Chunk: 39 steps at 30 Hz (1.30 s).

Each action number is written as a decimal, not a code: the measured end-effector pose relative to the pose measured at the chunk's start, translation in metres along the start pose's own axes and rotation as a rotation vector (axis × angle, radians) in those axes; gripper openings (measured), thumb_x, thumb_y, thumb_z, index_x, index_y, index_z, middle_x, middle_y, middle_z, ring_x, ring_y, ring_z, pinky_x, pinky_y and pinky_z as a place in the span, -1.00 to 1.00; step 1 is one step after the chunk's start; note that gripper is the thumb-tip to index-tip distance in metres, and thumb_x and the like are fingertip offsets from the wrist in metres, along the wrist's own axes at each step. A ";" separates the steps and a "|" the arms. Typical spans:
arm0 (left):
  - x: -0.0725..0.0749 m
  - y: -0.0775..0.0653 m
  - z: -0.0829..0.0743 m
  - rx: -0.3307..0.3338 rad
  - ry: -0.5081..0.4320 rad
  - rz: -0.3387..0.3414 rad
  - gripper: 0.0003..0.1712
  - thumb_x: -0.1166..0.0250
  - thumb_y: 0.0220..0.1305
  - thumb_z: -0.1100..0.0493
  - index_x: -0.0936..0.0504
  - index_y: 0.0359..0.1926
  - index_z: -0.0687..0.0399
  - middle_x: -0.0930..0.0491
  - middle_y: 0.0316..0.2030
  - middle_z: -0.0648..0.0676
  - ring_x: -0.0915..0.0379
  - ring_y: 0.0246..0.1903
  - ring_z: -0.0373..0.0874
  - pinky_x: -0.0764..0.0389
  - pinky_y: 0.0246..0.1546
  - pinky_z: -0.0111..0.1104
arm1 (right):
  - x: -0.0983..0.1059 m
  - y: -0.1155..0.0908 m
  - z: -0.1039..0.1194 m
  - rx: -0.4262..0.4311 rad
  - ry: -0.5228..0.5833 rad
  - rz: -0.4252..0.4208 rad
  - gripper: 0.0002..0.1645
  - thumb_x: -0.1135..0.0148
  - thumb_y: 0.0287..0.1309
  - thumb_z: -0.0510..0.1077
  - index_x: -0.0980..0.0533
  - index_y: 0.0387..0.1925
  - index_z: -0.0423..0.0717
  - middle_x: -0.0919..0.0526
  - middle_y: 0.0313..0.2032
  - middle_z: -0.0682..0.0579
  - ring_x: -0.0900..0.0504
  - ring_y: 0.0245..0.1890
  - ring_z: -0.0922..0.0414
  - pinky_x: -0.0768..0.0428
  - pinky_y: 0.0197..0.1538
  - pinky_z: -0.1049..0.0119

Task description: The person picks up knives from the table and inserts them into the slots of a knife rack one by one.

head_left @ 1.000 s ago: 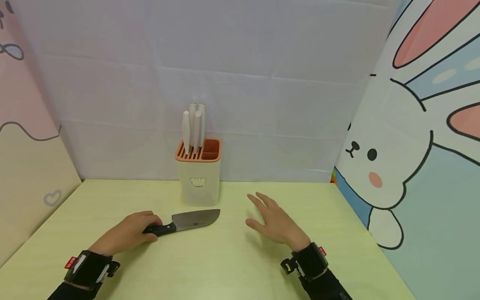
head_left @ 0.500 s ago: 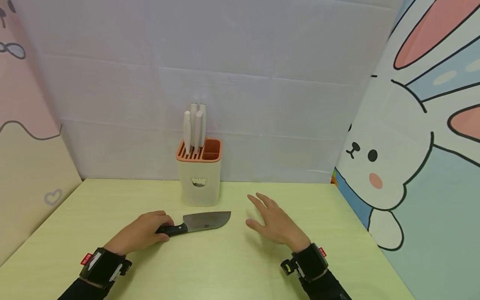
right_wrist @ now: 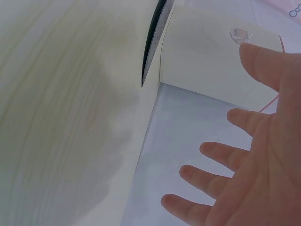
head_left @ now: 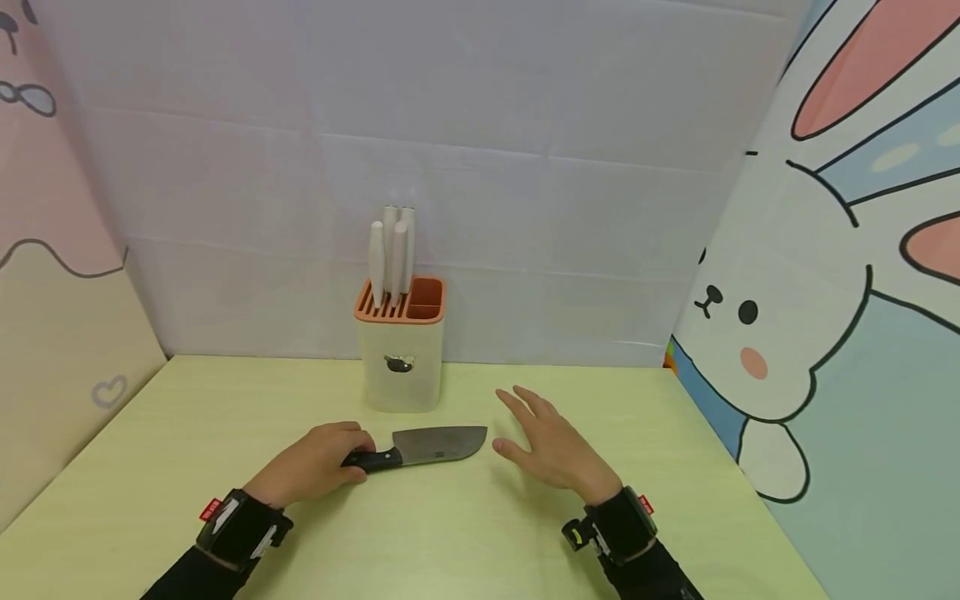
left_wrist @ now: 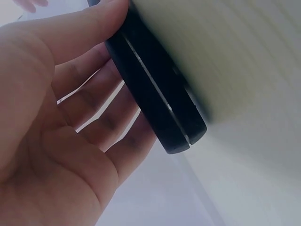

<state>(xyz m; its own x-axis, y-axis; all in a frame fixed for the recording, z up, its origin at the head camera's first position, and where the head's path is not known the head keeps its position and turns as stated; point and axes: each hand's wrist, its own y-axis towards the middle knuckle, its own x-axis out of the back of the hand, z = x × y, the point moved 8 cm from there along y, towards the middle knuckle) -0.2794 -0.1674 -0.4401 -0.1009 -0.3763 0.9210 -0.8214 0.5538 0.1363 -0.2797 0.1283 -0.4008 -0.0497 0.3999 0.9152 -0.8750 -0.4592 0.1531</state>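
Note:
A broad-bladed kitchen knife (head_left: pixel 438 445) with a black handle points to the right, low over the pale yellow tabletop. My left hand (head_left: pixel 318 462) grips its handle between thumb and fingers; in the left wrist view the black handle (left_wrist: pixel 155 89) shows its butt end, with the thumb on one side and the fingers on the other. To the right of the blade tip, my right hand (head_left: pixel 551 442) holds nothing, fingers spread and thumb apart. In the right wrist view the blade (right_wrist: pixel 156 40) appears near the top, clear of the right hand's fingers.
Behind the blade stands a cream knife block (head_left: pixel 401 367) with an orange slotted top. Several white-handled knives (head_left: pixel 392 254) stand upright in its slots. A white sheet (head_left: pixel 570 250) closes off the back of the table (head_left: pixel 420 542), and a rabbit-printed panel (head_left: pixel 750 350) rises at the right.
My left hand has moved steadily to the right, carrying the knife with it, so the blade tip is now close to the right hand. The right hand has stayed in place.

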 end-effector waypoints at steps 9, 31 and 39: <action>-0.010 0.014 -0.016 -0.042 0.002 0.001 -0.71 -0.60 0.21 0.17 -0.75 -0.07 -0.03 -0.62 -0.16 -0.13 -0.46 -0.23 -0.30 -0.61 -0.17 -0.28 | 0.001 0.000 0.001 0.017 0.006 0.004 -0.11 -0.21 0.53 0.22 -0.15 0.68 0.02 -0.14 0.62 -0.25 -0.21 0.57 -0.30 -0.35 0.46 -0.32; -0.026 0.044 -0.056 -0.089 -0.008 0.044 -0.73 -0.61 0.21 0.20 -0.76 -0.09 0.05 -0.64 -0.16 -0.07 -0.51 -0.22 -0.24 -0.64 -0.10 -0.21 | 0.000 -0.001 -0.001 0.028 0.012 0.006 -0.11 -0.16 0.56 0.24 -0.13 0.68 0.01 -0.13 0.62 -0.26 -0.19 0.57 -0.33 -0.36 0.45 -0.33; -0.032 0.053 -0.071 -0.124 -0.018 0.047 -0.73 -0.60 0.21 0.19 -0.76 -0.09 0.06 -0.65 -0.17 -0.07 -0.51 -0.22 -0.25 -0.64 -0.08 -0.22 | 0.002 -0.001 0.001 0.046 0.002 -0.018 -0.13 -0.17 0.55 0.22 -0.18 0.66 -0.03 -0.18 0.60 -0.28 -0.24 0.55 -0.33 -0.36 0.45 -0.33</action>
<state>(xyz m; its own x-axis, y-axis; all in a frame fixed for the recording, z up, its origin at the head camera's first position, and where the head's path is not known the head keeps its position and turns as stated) -0.2800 -0.0734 -0.4364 -0.1492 -0.3605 0.9208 -0.7401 0.6582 0.1377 -0.2784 0.1285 -0.3990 -0.0356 0.4099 0.9114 -0.8528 -0.4879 0.1861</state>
